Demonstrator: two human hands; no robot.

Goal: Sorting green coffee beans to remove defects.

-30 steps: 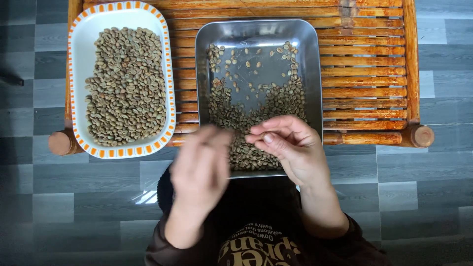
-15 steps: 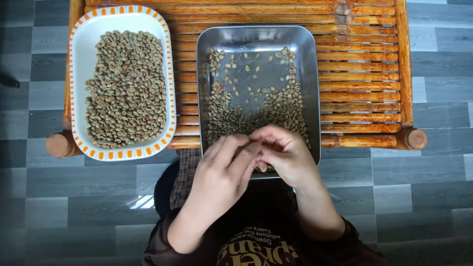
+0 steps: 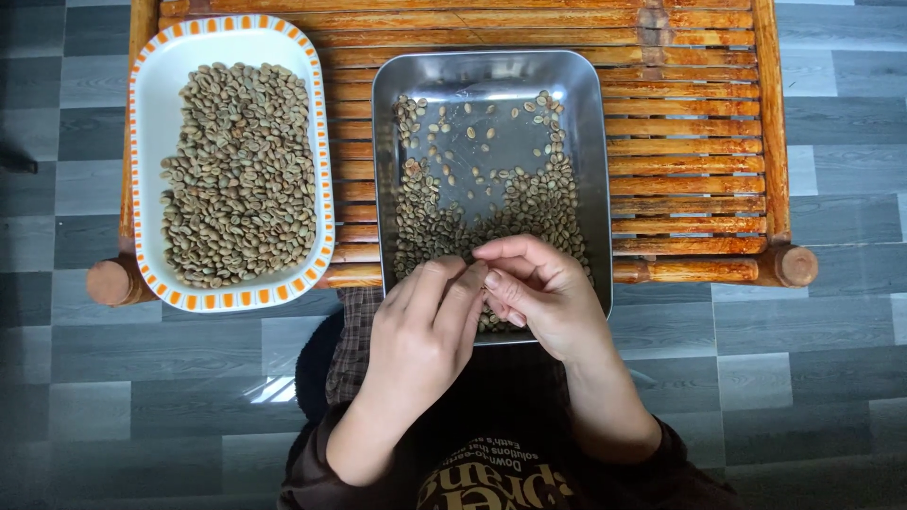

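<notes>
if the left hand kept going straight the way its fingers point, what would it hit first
Probably the beans heaped in the near end of the metal tray; the left hand points up and away over them, though its height above them is unclear.

Both bare hands meet low at centre of head view. Left hand (image 3: 420,326): back up, fingers extended forward, tips pressed against right fingertips. Right hand (image 3: 543,293): fingers curled inward, thumb and forefinger pinched toward left hand. Forearms angle in from dark brown sleeves (image 3: 312,472), wrists bare. Whether anything is pinched, cannot tell.
</notes>
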